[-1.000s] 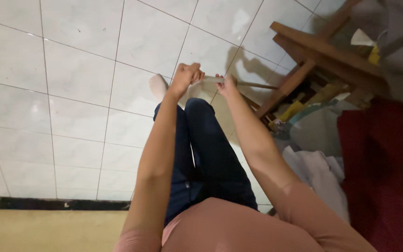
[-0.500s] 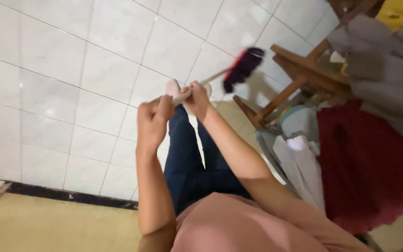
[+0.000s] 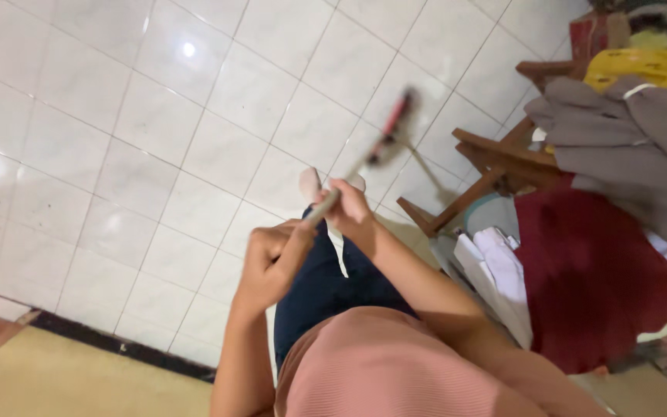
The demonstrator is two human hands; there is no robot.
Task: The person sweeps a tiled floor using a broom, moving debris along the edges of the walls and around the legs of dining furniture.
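left hand: closed in a fist round the near end of the broom handle, low in the head view, just above the dark trouser legs.
right hand: wrapped round the same handle further along, fingers curled shut over it; this is the hand nearer the brush end.
broom: held in the air by both hands, off the floor; the pale handle runs from the left fist up and to the right, past the right hand.
broom head: red and dark, blurred (too smeared to tell bristles from back), out beyond the right hand and above the white tiled floor.
long axis: diagonal, from lower left at the fists to upper right at the head, pointing toward the wooden chair.
feet: a pale foot or slipper shows on the tiles just past the hands.
pile at right: grey cloth draped over the chair, a yellow thing behind it, a dark red cloth below, white folded fabric beside that.
containers: none that i can make out; a pale round shape under the chair is half hidden, and whether anything lies in it cannot be told.
near edge: a black strip and a tan floor at lower left.
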